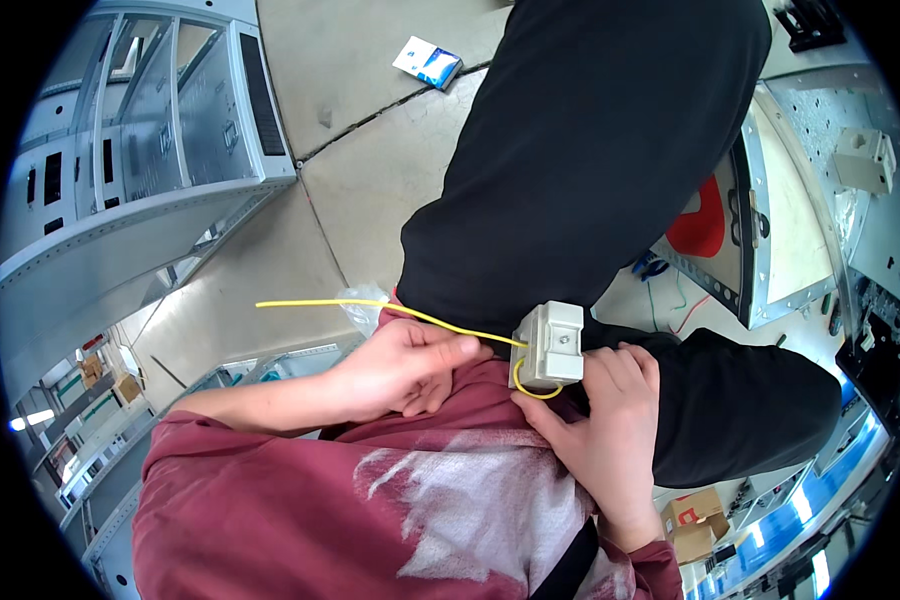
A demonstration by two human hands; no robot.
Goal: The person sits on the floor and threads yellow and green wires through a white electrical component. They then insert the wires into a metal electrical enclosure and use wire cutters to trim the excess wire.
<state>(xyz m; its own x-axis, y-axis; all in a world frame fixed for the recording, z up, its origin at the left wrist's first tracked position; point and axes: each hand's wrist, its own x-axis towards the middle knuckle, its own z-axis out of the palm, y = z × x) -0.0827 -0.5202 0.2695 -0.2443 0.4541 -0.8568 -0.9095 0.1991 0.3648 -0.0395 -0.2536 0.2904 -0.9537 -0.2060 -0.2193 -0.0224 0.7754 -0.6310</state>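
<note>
A pale grey block-shaped electrical fitting, with a screw in its top face, rests at my lap. My right hand grips its right side and lower edge, thumb below and fingers along the side. From the block's left side a yellow wire runs out to the left, ending free in the air. Another stretch of yellow wire bends in a small loop under the block. My left hand is closed against the long wire, thumb and curled fingers together close to the block; the exact pinch point is hard to see.
A grey metal cabinet frame stands at the left. On the floor ahead lies a blue-and-white packet. Blue-handled pliers and thin wires lie right of my legs, near a metal panel with a red patch. A cardboard box sits lower right.
</note>
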